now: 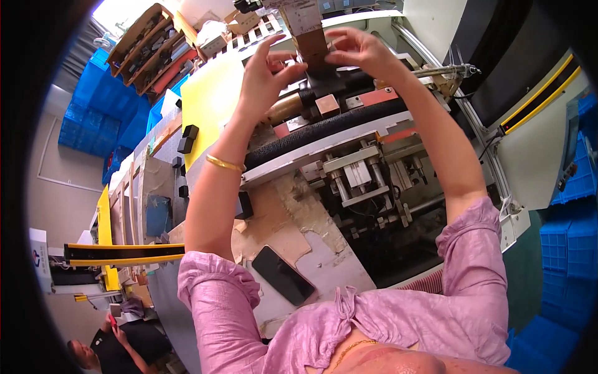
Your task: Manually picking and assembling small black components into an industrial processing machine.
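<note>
My left hand is raised at the left of a brown upright block on the machine. Its fingers are bent and spread, and the thumb points toward the block. On the other side, my right hand has curved, parted fingers close to the block; whether the fingertips touch it I cannot make out. Below the block, a dark, sheet-like piece lies between the hands. A small brown cube-shaped block sits just nearer to me, beside a black textured roller.
A yellow panel stands left of my left forearm. Metal clamps and rods fill the machine's opening. A black phone lies on the worn board near my body. Yellow-black bars flank the machine. Another person works at lower left.
</note>
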`<control>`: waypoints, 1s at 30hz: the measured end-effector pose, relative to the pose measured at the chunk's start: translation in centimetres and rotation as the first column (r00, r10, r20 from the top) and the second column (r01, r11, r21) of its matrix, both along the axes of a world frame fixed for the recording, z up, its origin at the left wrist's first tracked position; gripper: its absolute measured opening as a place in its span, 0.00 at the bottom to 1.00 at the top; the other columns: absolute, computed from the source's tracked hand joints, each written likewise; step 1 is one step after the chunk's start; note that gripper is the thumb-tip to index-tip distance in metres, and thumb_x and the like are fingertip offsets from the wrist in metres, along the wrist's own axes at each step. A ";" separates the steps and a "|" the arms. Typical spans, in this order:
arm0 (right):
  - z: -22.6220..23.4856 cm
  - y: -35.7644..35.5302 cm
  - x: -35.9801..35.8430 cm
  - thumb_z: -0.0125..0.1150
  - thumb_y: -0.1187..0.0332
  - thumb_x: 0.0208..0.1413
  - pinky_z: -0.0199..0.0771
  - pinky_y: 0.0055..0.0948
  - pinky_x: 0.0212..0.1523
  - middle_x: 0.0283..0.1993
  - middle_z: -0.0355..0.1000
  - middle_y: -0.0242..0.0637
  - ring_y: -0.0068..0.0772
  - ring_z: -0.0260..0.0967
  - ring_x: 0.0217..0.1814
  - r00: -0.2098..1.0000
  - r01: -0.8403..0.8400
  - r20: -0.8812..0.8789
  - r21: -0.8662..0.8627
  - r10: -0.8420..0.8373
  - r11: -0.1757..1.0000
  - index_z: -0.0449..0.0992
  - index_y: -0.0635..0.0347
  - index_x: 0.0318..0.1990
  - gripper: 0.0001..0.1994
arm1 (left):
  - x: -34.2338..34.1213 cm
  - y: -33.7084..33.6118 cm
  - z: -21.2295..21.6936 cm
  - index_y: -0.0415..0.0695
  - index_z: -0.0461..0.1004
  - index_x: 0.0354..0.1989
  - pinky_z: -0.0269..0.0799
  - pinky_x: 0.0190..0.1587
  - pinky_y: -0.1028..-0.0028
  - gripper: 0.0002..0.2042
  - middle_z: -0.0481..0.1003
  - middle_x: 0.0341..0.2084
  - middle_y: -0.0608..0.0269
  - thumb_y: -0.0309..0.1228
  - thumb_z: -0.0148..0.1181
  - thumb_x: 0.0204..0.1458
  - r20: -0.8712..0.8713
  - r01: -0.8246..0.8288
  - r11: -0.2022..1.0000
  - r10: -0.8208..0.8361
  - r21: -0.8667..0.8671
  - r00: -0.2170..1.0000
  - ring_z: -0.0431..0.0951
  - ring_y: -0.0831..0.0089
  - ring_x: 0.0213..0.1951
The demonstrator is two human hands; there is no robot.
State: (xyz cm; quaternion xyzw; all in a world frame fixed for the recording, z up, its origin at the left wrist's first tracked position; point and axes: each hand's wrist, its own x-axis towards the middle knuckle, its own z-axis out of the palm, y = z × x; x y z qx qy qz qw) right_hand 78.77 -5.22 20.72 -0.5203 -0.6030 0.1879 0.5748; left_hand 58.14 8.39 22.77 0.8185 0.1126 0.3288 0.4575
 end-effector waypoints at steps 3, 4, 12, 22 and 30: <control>1.7 0.4 1.3 0.72 0.60 0.51 0.72 0.29 0.54 0.46 0.79 0.37 0.27 0.74 0.49 0.923 0.080 0.376 0.019 -0.081 0.997 0.68 0.56 0.63 0.32 | 1.4 0.2 1.3 0.49 0.64 0.64 0.76 0.46 0.68 0.37 0.82 0.40 0.62 0.36 0.75 0.43 -0.042 -0.080 0.908 0.106 0.411 0.993 0.80 0.67 0.41; 2.1 0.2 1.4 0.72 0.61 0.52 0.71 0.31 0.56 0.47 0.79 0.38 0.27 0.74 0.49 0.912 0.080 0.404 -0.003 -0.072 0.997 0.68 0.57 0.63 0.31 | 1.7 0.5 1.5 0.49 0.64 0.64 0.76 0.47 0.66 0.37 0.82 0.41 0.63 0.37 0.75 0.43 -0.042 -0.084 0.888 0.116 0.453 0.992 0.80 0.66 0.41; -1.1 -11.3 -16.8 0.55 0.62 0.64 0.75 0.31 0.46 0.40 0.78 0.38 0.29 0.76 0.44 0.960 0.094 -0.274 0.156 -0.049 0.983 0.76 0.63 0.46 0.13 | -14.5 -13.5 0.0 0.45 0.73 0.54 0.72 0.51 0.61 0.29 0.78 0.47 0.59 0.32 0.75 0.41 0.205 0.043 0.826 -0.189 0.562 0.960 0.76 0.56 0.50; -9.7 -24.5 -43.4 0.59 0.67 0.62 0.74 0.23 0.44 0.40 0.80 0.37 0.21 0.75 0.42 0.710 -0.678 -0.625 -0.482 0.325 0.555 0.78 0.65 0.49 0.12 | -62.8 -15.9 -23.2 0.43 0.78 0.38 0.70 0.47 0.65 0.06 0.78 0.34 0.57 0.27 0.61 0.54 -0.230 -0.891 0.292 0.948 0.348 0.221 0.77 0.59 0.40; -8.3 -19.3 -56.8 0.60 0.65 0.62 0.73 0.29 0.52 0.45 0.79 0.41 0.30 0.76 0.49 0.731 -0.671 -0.414 -0.577 0.542 0.465 0.75 0.64 0.54 0.16 | -81.2 -17.6 -35.9 0.51 0.71 0.55 0.73 0.50 0.57 0.20 0.73 0.50 0.56 0.34 0.65 0.52 -0.777 -0.872 0.241 0.592 0.427 -0.217 0.73 0.53 0.51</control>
